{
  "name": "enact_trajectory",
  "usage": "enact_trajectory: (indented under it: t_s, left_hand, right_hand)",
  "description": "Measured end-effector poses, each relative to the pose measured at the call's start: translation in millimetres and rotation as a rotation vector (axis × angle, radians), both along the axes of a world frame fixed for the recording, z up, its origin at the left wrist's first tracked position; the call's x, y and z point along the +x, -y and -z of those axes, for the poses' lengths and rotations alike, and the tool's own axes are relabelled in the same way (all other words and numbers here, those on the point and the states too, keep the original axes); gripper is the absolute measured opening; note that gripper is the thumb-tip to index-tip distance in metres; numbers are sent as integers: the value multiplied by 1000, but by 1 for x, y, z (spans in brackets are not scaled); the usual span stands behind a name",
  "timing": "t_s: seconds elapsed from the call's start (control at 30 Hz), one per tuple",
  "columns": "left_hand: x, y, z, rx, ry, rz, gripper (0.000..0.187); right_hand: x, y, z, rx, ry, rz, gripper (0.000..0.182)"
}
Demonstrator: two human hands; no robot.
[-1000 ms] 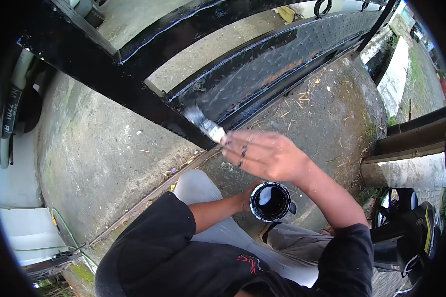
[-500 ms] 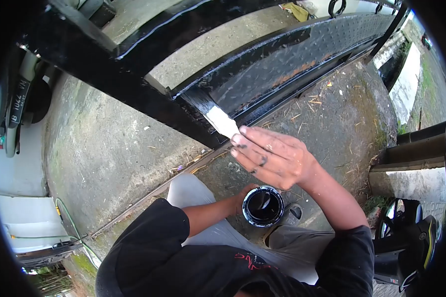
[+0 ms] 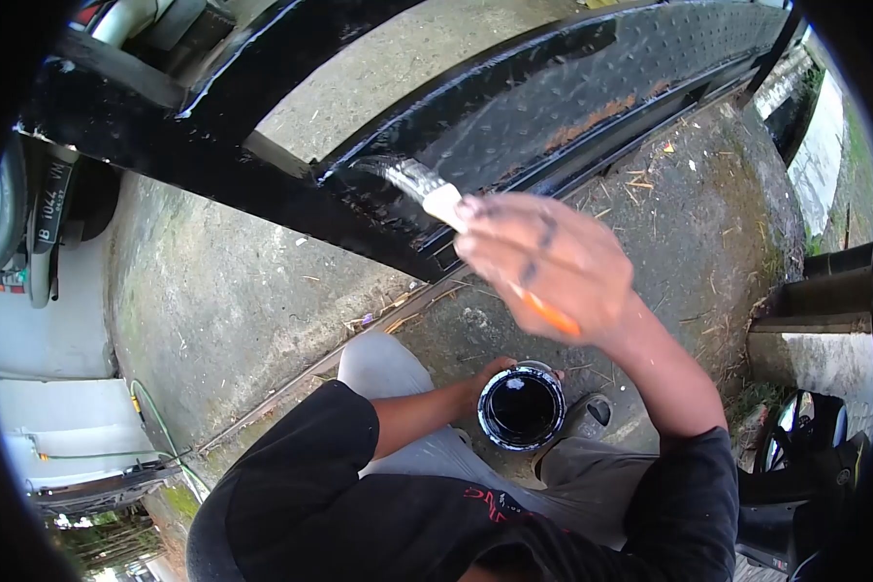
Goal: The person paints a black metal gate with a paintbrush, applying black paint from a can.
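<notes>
A right hand point(image 3: 558, 257) holds a paintbrush point(image 3: 443, 201) against a black metal gate point(image 3: 252, 189), with a paint can point(image 3: 521, 445) below.
A parked motorcycle point(image 3: 800, 485) stands at the right, a vehicle's licence plate point(image 3: 52, 206) shows at the left, and a green hose point(image 3: 152, 419) lies at lower left; the right forearm point(image 3: 664, 364) passes beside the can. The right hand is closed narrowly round the brush, its orange handle end showing by the palm, bristles at the corner of the textured panel point(image 3: 553, 107). The left hand point(image 3: 493, 378) curls round the can's side, partly hidden, the open top facing up with dark paint point(image 3: 521, 412) inside. Outdoors, the stained concrete point(image 3: 233, 281) carries dry straw point(image 3: 640, 180).
</notes>
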State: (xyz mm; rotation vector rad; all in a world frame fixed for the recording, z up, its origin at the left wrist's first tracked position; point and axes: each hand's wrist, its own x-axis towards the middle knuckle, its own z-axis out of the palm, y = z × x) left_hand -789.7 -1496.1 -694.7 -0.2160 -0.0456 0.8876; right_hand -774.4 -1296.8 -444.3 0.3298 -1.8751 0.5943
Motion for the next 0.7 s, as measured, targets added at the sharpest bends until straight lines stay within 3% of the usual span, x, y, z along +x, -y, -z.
enact_trajectory:
  t_s: [0.13, 0.2, 0.3, 0.4, 0.5, 0.57, 0.6, 0.7]
  left_hand:
    - [2, 9, 27, -66, -88, -35, 59]
    - [-4, 5, -2, -32, -109, -114, 72]
    - [-6, 3, -3, 104, -62, -89, 78]
    - [-2, 13, 32, 13, -223, -59, 79]
    - [2, 17, 23, 67, -169, -20, 88]
    - [-3, 17, 5, 61, -59, -20, 91]
    - [-3, 18, 15, 65, -135, -24, 95]
    - [-9, 18, 0, 6, -74, 8, 93]
  right_hand:
    - [3, 18, 10, 48, 29, -34, 20]
    - [-1, 23, 36, -1, 125, -31, 17]
    - [-1, 28, 66, -44, 154, -25, 23]
    - [6, 26, 37, -78, 43, -44, 23]
    - [-6, 24, 40, -43, 37, -81, 16]
    - [-5, 23, 71, 29, 163, -56, 19]
    - [-4, 22, 88, 50, 203, -62, 20]
    - [4, 21, 83, 66, 202, -71, 22]
